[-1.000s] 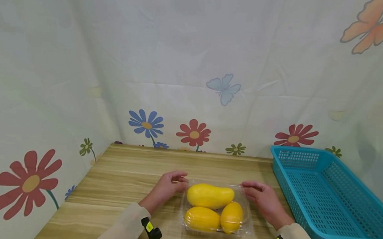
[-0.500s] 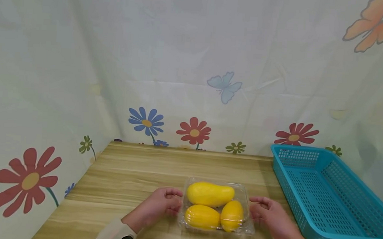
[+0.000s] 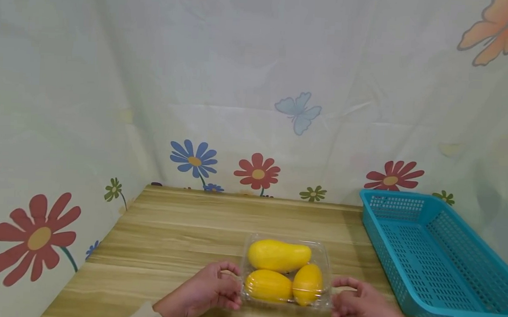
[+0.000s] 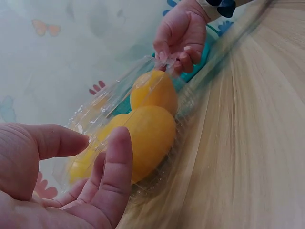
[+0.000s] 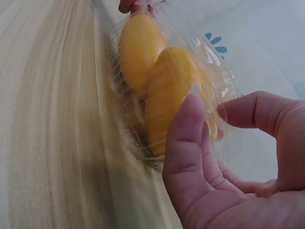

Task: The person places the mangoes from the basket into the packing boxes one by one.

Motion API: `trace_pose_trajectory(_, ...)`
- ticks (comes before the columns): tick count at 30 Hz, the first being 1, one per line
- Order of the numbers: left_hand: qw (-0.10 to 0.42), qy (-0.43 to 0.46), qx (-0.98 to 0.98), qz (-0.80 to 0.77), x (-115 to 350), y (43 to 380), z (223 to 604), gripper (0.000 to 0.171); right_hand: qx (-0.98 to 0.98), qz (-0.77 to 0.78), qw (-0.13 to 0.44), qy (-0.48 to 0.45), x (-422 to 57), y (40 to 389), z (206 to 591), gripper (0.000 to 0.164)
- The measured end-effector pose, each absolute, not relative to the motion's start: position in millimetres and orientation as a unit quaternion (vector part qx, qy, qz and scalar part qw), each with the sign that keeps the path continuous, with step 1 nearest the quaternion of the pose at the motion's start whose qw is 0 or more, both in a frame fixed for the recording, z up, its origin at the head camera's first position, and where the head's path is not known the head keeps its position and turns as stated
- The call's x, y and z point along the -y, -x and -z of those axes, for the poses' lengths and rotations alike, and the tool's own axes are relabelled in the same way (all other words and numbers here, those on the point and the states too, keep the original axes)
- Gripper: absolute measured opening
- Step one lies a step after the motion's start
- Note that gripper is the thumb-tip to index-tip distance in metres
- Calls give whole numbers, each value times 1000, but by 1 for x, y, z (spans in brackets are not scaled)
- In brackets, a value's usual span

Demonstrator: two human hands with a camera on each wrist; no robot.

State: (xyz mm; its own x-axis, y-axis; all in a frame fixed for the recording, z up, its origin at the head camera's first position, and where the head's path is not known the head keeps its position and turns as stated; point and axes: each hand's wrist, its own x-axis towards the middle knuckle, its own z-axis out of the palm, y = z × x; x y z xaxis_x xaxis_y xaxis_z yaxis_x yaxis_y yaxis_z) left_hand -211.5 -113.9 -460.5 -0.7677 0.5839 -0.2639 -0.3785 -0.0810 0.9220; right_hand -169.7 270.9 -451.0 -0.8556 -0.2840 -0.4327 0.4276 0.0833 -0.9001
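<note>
A clear plastic clamshell box (image 3: 330,256) sits on the table with its lid down. Inside are a long yellow squash-shaped piece (image 3: 278,255), a ridged oval yellow piece (image 3: 269,286) and a smoother egg-shaped yellow piece (image 3: 308,285). My left hand (image 3: 211,289) is at the box's front left side, fingertips right at its edge. On the other side, my right hand (image 3: 360,305) has its fingers at the front right corner. Both wrist views show bent fingers and a gap between thumb (image 4: 66,142) and index finger, the lid's edge close by.
A turquoise perforated basket (image 3: 405,290) stands to the right of my right hand. The wooden table (image 3: 182,231) stretches behind and to the left of the box. A white curtain (image 3: 223,72) printed with flowers and butterflies hangs behind the table.
Both hands have slid toward me along the box's sides, from its back corners to its front ones. The box and its contents stay in place.
</note>
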Motion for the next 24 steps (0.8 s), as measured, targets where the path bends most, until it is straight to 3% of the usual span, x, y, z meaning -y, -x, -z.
trace_pose_trajectory(24, 312, -66, -605, -729, 107, 208, 459, 41, -655, 707, 266, -5, -272, 173, 458, 56)
